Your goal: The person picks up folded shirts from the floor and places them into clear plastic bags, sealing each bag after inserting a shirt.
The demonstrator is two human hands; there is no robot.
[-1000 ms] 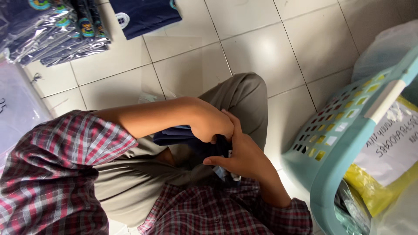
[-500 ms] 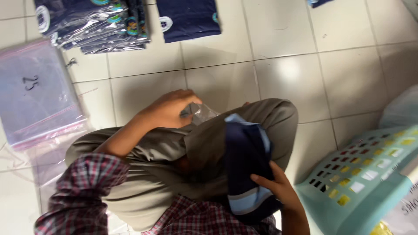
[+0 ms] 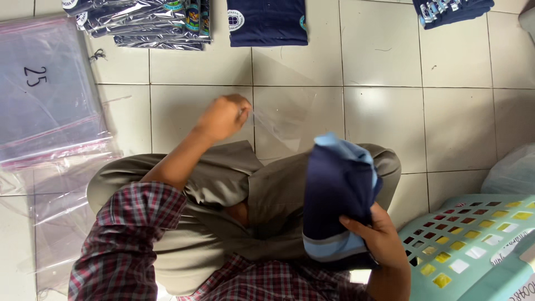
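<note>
My left hand is closed on the edge of a clear plastic bag and holds it up over the tiled floor in front of my knees. My right hand grips a folded navy garment with light blue trim from below, upright above my right knee, just right of the bag. My legs in grey trousers are folded under both hands.
A stack of clear bags lies on the floor at left. Bagged navy garments, one unbagged folded garment and another pile lie along the top. A teal laundry basket stands at right.
My left hand has drawn the clear bag up and out over the floor. My right hand has lifted the folded garment off my lap. The view has tilted forward.
</note>
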